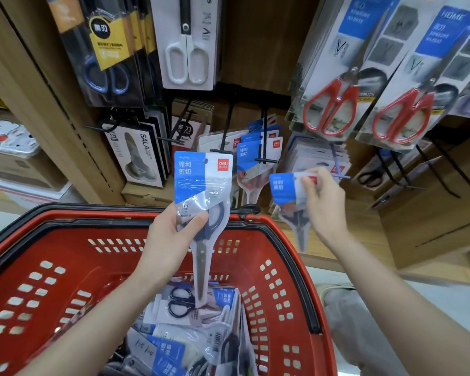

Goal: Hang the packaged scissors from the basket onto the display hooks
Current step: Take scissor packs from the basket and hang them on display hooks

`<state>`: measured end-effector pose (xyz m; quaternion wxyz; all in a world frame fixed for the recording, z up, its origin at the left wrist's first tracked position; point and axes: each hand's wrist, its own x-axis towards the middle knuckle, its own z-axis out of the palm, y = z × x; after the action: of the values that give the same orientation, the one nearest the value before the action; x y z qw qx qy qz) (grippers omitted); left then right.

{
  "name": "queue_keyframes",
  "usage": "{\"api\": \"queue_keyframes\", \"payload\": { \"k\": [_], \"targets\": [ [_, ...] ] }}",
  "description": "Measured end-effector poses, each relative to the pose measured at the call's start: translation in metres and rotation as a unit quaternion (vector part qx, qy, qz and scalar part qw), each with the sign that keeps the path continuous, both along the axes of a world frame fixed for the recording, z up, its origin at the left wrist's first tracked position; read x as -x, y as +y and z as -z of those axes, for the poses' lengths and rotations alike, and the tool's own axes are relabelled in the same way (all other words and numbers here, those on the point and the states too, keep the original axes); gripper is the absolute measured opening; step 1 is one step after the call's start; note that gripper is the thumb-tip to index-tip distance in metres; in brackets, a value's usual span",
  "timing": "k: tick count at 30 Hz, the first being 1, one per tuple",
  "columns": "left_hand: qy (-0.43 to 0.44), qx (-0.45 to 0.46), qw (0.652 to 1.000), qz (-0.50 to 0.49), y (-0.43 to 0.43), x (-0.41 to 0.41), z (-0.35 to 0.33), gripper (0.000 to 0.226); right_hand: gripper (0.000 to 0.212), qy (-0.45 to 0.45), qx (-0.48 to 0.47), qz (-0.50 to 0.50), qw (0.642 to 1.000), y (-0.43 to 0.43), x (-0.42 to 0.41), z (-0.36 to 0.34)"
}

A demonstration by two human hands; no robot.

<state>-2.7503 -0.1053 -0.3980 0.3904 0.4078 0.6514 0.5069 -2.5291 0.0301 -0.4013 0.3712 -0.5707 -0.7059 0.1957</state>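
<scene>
Spare packets lie at the near end of the red basket (73, 229). Above it, the left hand (171, 234) grips a large scissors packet (201, 180) around the handles, thumb across the front. The packet stands upright, blades down, its hang hole just below a black hook (225, 134). Further right, the right hand (324, 204), wrist bent upward, pinches a smaller packet (284, 189) by its top edge, tip hanging down. A pale hook (337, 165) juts just right of those fingers, so this hand looks nearer a peg.

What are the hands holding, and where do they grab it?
Left hand grips a big scissors pack at its middle; right hand pinches a smaller pack near its top.
</scene>
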Motion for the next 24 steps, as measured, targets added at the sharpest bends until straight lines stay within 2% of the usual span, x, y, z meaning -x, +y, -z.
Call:
{"api": "queue_keyframes", "payload": {
  "k": [4, 6, 11, 17, 24],
  "targets": [
    [0.009, 0.007, 1.000, 0.005, 0.000, 0.000, 0.002, 0.020, 0.018, 0.050, 0.068, -0.019, 0.996, 0.012, 0.015, 0.017],
    [0.009, 0.007, 1.000, 0.007, 0.000, 0.000, 0.002, 0.020, 0.015, 0.076, 0.084, -0.035, 0.993, 0.019, 0.023, 0.018],
    [0.010, 0.004, 1.000, 0.007, 0.003, 0.002, 0.004, 0.016, 0.013, 0.080, 0.073, -0.054, 0.993, 0.032, 0.039, 0.019],
    [-0.009, 0.011, 1.000, 0.018, 0.005, 0.000, 0.010, 0.018, 0.010, 0.070, 0.049, -0.017, 0.996, 0.048, 0.046, 0.018],
    [-0.016, 0.021, 0.999, 0.025, 0.008, 0.000, 0.017, 0.019, 0.012, 0.039, 0.044, -0.059, 0.997, 0.052, 0.054, 0.017]
  ]
}}
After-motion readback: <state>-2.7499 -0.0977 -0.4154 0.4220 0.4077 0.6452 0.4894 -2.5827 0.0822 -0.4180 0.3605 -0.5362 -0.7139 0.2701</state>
